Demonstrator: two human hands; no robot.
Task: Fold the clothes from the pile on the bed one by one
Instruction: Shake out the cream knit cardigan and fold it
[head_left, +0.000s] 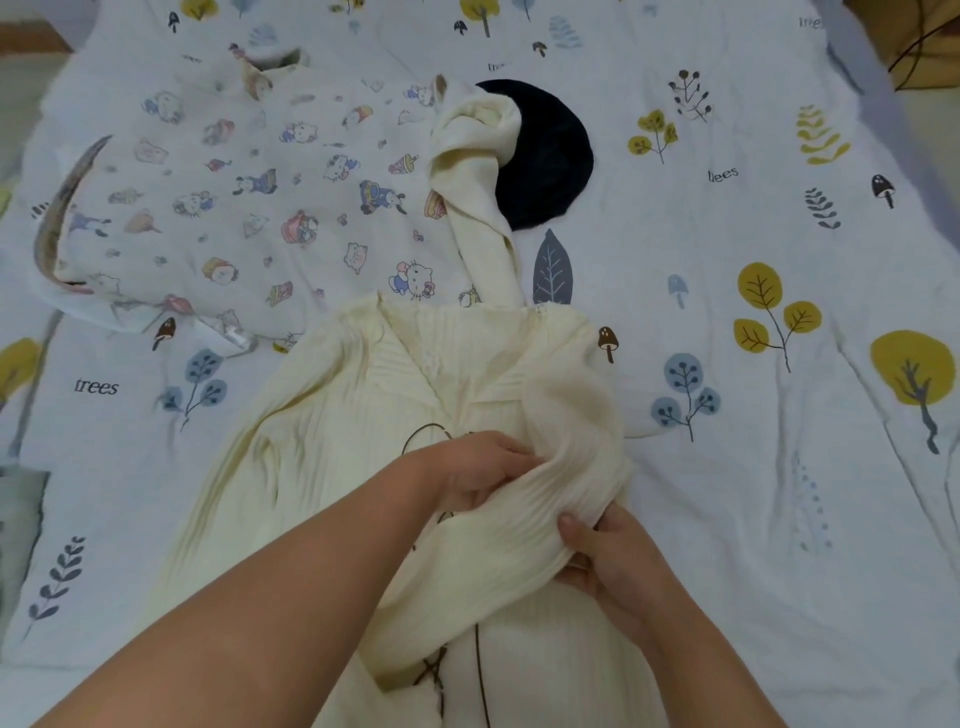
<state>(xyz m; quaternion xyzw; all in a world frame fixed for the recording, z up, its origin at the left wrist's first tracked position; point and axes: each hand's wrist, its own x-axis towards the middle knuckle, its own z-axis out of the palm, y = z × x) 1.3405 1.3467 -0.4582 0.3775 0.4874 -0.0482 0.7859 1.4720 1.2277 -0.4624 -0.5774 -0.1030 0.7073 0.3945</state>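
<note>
Cream ribbed cardigan (332, 467) lies spread on the bed (753, 493), near centre, collar toward the far side. Dark thin line drawing shows on its front.

Right hand (613, 561), near right of centre: thumb on top, fingers curled under a bunched sleeve fold, gripping it. Left hand (478, 467), just left and slightly farther: fingers curled into the same fold of fabric, holding it. The two hands sit close together, the raised fold between them.

The other sleeve (483, 208) trails away to the far side, twisted, its end resting on a dark navy garment (550, 156).

Far left: a cartoon-print garment (234, 197), white, spread flat, touching the cardigan's collar edge.

Bed cover is white with printed trees, leaves, mushrooms.
</note>
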